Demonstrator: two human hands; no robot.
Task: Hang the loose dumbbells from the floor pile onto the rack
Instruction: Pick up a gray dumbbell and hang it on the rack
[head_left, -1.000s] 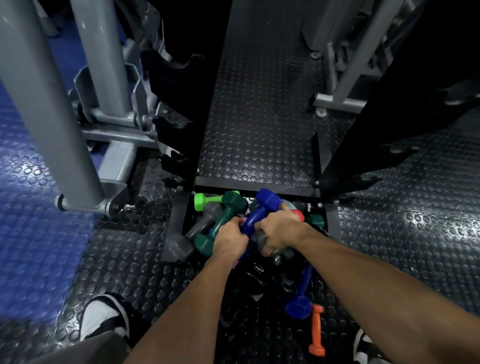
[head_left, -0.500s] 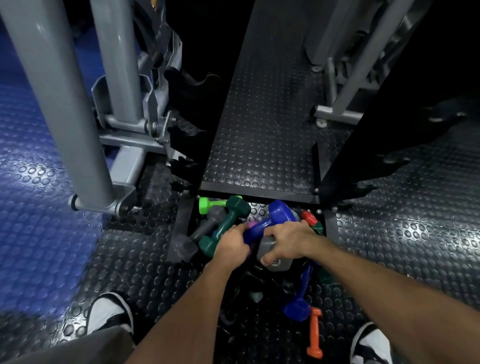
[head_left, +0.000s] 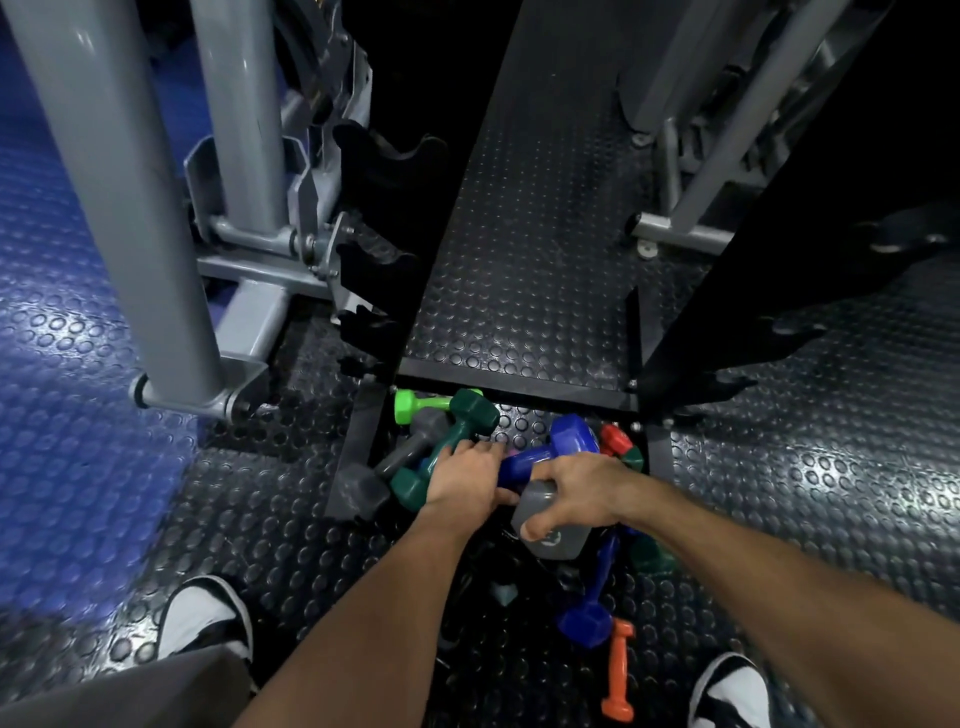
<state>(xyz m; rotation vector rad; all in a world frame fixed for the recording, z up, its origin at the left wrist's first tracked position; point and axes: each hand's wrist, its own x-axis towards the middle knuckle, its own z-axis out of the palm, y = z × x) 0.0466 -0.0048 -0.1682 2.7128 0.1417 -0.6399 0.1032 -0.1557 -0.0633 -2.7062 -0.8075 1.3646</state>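
Observation:
The floor pile lies inside the black rack's base (head_left: 511, 375). My right hand (head_left: 582, 493) grips the head of a grey dumbbell (head_left: 550, 525), lifted a little above the pile. My left hand (head_left: 462, 480) lies over the lower end of a blue dumbbell (head_left: 569, 441), fingers fairly straight, beside a dark green dumbbell (head_left: 465, 423). Around them are a bright green dumbbell (head_left: 413, 405), a second grey dumbbell (head_left: 395, 460), a red one (head_left: 615, 441), another blue one (head_left: 589, 616) and an orange one (head_left: 618, 675). Black rack cradles (head_left: 376, 267) stand bare on the left upright.
The rack's right upright (head_left: 727, 291) rises at the right with its pegs. Grey machine posts (head_left: 119, 208) stand close on the left, another grey frame (head_left: 680, 234) at the back right. My shoes (head_left: 202, 618) (head_left: 732, 691) flank the pile on studded rubber flooring.
My right hand has pulled the grey dumbbell up out of the pile toward me. My left hand has loosened from a fist on the blue dumbbell's handle to straighter fingers. The camera moved closer.

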